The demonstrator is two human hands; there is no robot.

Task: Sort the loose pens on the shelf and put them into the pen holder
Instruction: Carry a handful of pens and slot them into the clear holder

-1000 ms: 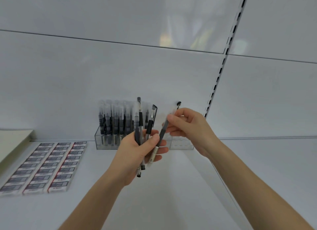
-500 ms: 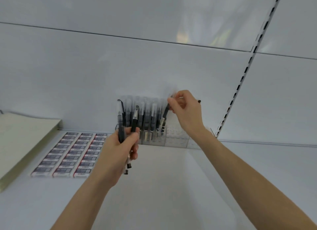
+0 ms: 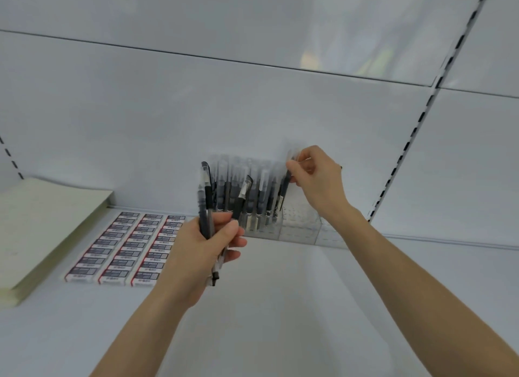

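A clear plastic pen holder [image 3: 300, 225] stands against the back wall of the white shelf, its left part filled with several upright black pens [image 3: 250, 197]. My left hand [image 3: 207, 244] grips a small bunch of black pens [image 3: 206, 197] upright, just in front of the holder's left end. My right hand [image 3: 317, 177] pinches the top of a single black pen [image 3: 283, 194] that stands tip down in the holder, at the right edge of the filled rows. The holder's right compartments hold no pens.
Three rows of boxed erasers [image 3: 132, 244] lie flat on the shelf to the left. A pale stack of paper pads [image 3: 42, 222] sits at the far left. A slotted shelf upright [image 3: 415, 124] runs up the back wall on the right.
My right hand has carried the single pen away from my left hand to the holder and lowered it in. My left hand stayed near the holder with its bunch.
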